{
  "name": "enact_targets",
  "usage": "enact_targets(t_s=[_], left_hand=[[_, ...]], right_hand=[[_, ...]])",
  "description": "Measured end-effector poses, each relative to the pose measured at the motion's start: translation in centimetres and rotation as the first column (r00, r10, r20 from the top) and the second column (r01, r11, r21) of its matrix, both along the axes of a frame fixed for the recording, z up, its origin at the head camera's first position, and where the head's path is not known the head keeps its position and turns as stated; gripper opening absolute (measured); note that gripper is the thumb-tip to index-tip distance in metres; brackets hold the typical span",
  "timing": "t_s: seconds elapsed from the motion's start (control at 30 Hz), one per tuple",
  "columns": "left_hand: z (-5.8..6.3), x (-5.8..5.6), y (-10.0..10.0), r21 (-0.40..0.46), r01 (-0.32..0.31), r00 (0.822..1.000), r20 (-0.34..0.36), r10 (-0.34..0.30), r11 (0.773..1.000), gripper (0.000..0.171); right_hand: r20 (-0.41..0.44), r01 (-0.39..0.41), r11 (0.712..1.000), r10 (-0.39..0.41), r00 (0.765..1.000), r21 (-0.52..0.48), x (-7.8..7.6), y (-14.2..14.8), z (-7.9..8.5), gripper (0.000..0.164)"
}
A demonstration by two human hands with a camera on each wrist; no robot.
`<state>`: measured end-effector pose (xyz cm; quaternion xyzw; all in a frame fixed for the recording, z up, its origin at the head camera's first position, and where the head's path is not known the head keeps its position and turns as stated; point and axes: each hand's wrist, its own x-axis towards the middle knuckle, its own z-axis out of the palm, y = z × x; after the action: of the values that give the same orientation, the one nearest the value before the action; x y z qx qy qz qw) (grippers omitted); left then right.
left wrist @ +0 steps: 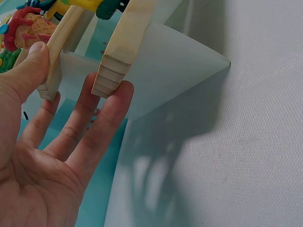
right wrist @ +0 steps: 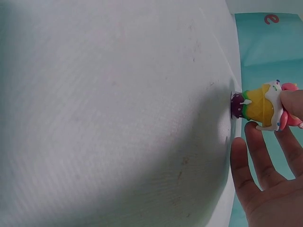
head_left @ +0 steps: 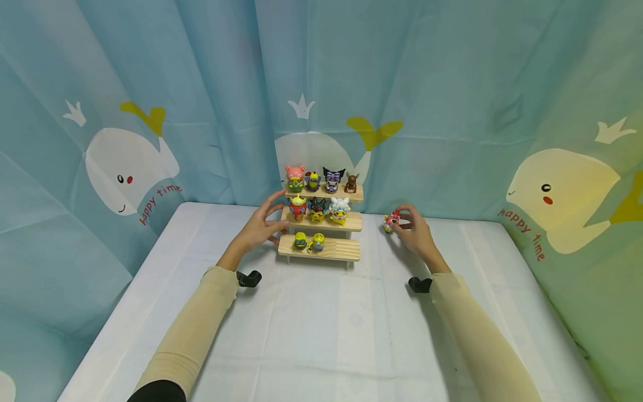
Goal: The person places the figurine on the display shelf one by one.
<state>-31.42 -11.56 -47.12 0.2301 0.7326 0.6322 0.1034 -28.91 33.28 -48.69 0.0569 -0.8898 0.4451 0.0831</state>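
A three-tier wooden display shelf [head_left: 341, 249] stands on the white table, small toy figures lined up on its tiers. At its left end is my left hand [head_left: 258, 228]; in the left wrist view the thumb [left wrist: 35, 64] and fingers close around the ends of two planks [left wrist: 113, 66]. Right of the shelf, my right hand [head_left: 416, 230] grips the pink top of a small toy figurine [head_left: 389, 223]. The right wrist view shows the figurine's yellow body [right wrist: 259, 105] and its dark purple base close to the tabletop, the thumb over its head and other fingers spread below.
On the top tier are a pink figure [head_left: 295, 177], a minion [head_left: 312, 181], a black-and-purple figure [head_left: 333, 181] and a brown one [head_left: 351, 183]. Three more figures stand mid-tier; two minions [head_left: 318, 242] occupy the lowest. A blue whale-print curtain [head_left: 442, 84] hangs behind.
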Motion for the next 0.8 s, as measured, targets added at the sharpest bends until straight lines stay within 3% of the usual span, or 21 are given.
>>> enact_targets(t_s=[0.5, 0.8], left_hand=[[0.0, 0.0, 0.1, 0.004, 0.007, 1.0, -0.008, -0.007, 1.0, 0.079], [-0.3, -0.2, 0.0, 0.01, 0.007, 1.0, -0.003, -0.007, 1.0, 0.078]], right_hand=[[-0.044, 0.015, 0.999, -0.014, 0.999, 0.028, 0.2, -0.6, 0.7, 0.042], [-0.09, -0.042, 0.997, 0.049, 0.995, 0.071, 0.7, -0.7, 2.5, 0.042]])
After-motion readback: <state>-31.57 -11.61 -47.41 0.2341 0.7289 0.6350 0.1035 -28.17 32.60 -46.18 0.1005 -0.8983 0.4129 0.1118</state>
